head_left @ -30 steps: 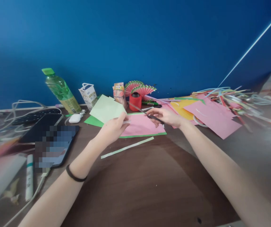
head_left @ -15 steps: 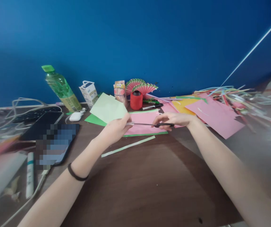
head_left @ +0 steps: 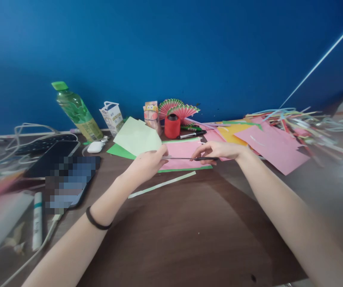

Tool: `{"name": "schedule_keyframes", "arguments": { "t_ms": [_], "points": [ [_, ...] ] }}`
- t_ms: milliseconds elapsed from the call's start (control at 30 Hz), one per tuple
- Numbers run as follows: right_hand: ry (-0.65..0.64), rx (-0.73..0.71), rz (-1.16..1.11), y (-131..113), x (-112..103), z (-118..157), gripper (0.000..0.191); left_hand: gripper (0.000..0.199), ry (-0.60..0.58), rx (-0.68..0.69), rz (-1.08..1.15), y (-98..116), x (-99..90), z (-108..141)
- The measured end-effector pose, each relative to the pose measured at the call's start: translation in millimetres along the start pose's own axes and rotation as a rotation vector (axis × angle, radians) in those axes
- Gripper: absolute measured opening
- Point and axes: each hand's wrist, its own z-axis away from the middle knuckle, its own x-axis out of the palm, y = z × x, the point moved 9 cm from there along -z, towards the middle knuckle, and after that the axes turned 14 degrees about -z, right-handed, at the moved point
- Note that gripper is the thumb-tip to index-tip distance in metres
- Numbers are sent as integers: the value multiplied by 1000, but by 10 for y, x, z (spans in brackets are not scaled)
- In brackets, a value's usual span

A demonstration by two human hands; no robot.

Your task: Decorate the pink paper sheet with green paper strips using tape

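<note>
My right hand [head_left: 207, 151] grips a pair of black-handled scissors [head_left: 203, 159], its fingers closed around the handles. The thin blades point left, with the tip at the fingertips of my left hand [head_left: 152, 161]. That hand is closed in a pinch. What it pinches is mostly hidden by the fingers and too small to name. Just behind it a pale green paper sheet [head_left: 135, 135] overlaps a darker green sheet [head_left: 119, 151]. Beneath the scissors lies pink paper with green edges [head_left: 183, 149]. A pale green paper strip [head_left: 165, 183] rests on the table in front.
Along the blue wall stand a green bottle [head_left: 75, 113], a carton [head_left: 112, 119], a red spool [head_left: 172, 126] and folded paper fans [head_left: 179, 109]. Pens [head_left: 192, 134] lie nearby. Pink sheets [head_left: 274, 147] and strips are heaped right. A phone [head_left: 75, 181] and marker [head_left: 37, 221] lie left.
The scissors have shifted slightly left, and the blade tip meets my left fingertips. The pale edge seen there earlier is now mostly covered. The papers on the table are unchanged.
</note>
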Motion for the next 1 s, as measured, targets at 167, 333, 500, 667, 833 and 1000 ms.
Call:
{"name": "schedule_keyframes", "arguments": {
  "t_ms": [167,333,500,667,833,1000],
  "points": [
    [-5,0,19,30,-18,-2,32,16,-17,-15,12,-16,1,0],
    [-10,7,10,32,-9,-3,34,17,-22,-6,26,-16,4,-2],
    [19,0,16,6,-19,-6,31,17,-23,-5,24,-15,15,-1],
    [13,5,8,21,-22,-4,31,17,-30,-19,47,-28,13,-5],
    [16,0,2,27,-21,-12,32,17,-24,-10,46,-27,9,-4],
    [39,1,-18,35,-41,-12,31,18,-30,-15,39,-25,-3,3]
  ]
}}
